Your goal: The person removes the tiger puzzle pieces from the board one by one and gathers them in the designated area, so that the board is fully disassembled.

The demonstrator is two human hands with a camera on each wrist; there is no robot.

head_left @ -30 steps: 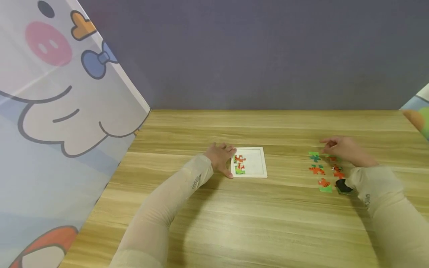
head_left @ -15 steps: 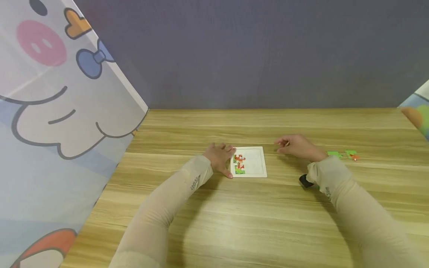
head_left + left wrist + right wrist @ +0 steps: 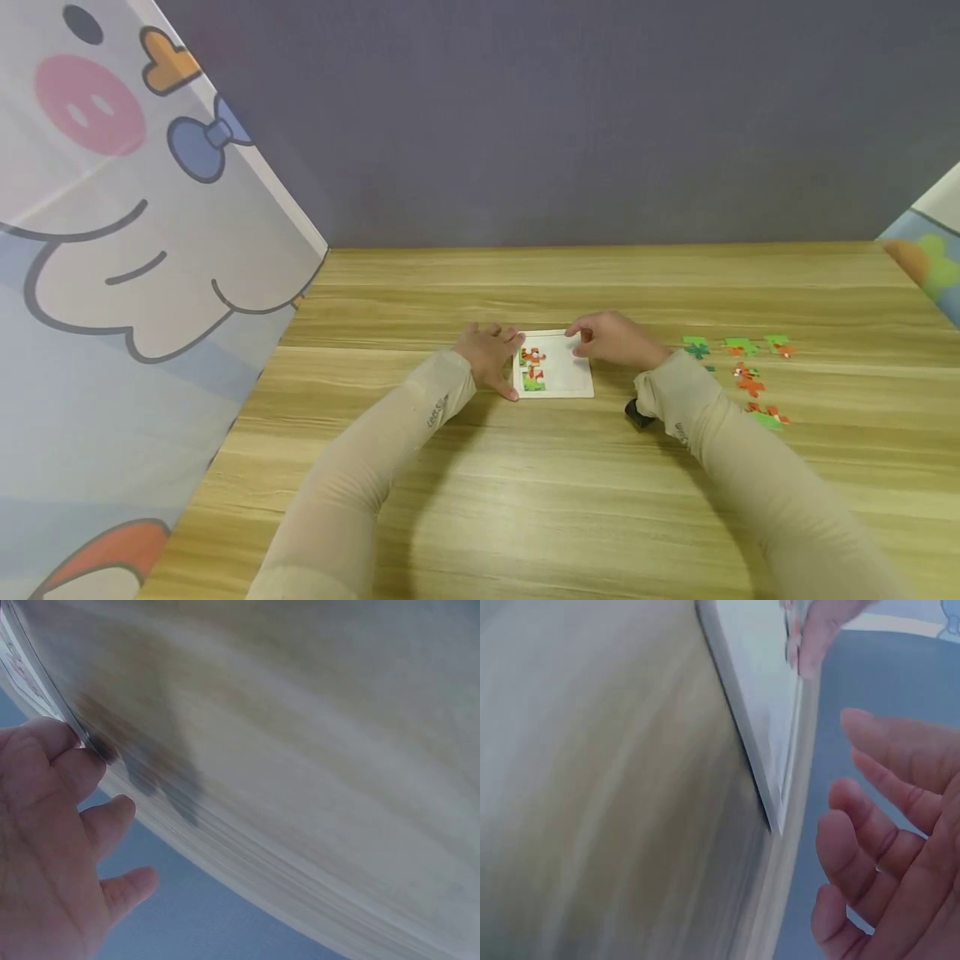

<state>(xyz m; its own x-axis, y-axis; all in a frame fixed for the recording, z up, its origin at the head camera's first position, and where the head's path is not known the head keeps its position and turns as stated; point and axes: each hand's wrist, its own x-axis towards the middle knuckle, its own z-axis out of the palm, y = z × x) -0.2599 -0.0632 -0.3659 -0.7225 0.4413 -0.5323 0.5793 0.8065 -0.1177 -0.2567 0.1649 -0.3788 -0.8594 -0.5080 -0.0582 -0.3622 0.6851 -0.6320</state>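
Note:
A white square puzzle tray lies on the wooden table, with orange and green jigsaw pieces along its left side. My left hand rests spread at the tray's left edge, its fingertips touching the frame in the left wrist view. Over the upper right corner of the tray is my right hand, index finger and thumb apart. The right wrist view shows those fingers loosely bent and no piece between them. Whether the right fingertips touch the tray cannot be told.
Several loose jigsaw pieces in green and orange lie to the right, beyond my right forearm. A black object sits at the right wrist. The table ends at a dark grey panel behind and a cartoon-printed wall at left.
My right hand has travelled left from above the loose pieces to the tray's upper right corner. My left hand stays at the tray's left edge, and the tray has not moved.

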